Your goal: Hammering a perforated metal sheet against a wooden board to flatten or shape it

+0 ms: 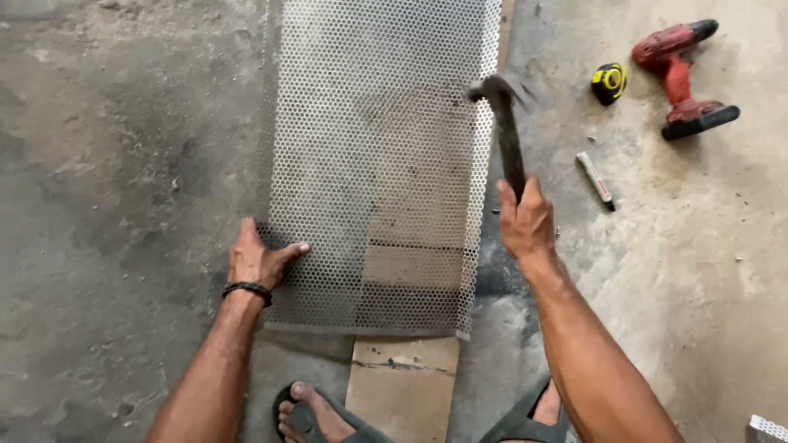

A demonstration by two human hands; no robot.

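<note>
Perforated metal sheet (369, 164) lies flat on the concrete floor (123, 164) in front of you, running away from your feet, its near edge over a wooden board (404, 385) that shows through the holes and sticks out toward you. Your left hand (258, 261) presses flat on the sheet's near left corner, fingers spread, a dark band at the wrist. Your right hand (525, 221) is clamped around the handle of a hammer (505, 131), raised over the sheet's right edge; the head is blurred. Right of the sheet on the floor: a white marker (596, 180), beyond it a yellow-and-black tape measure (609, 82) and a red cordless drill (681, 78) on its side. Your sandalled feet (316, 414) flank the board.
</note>
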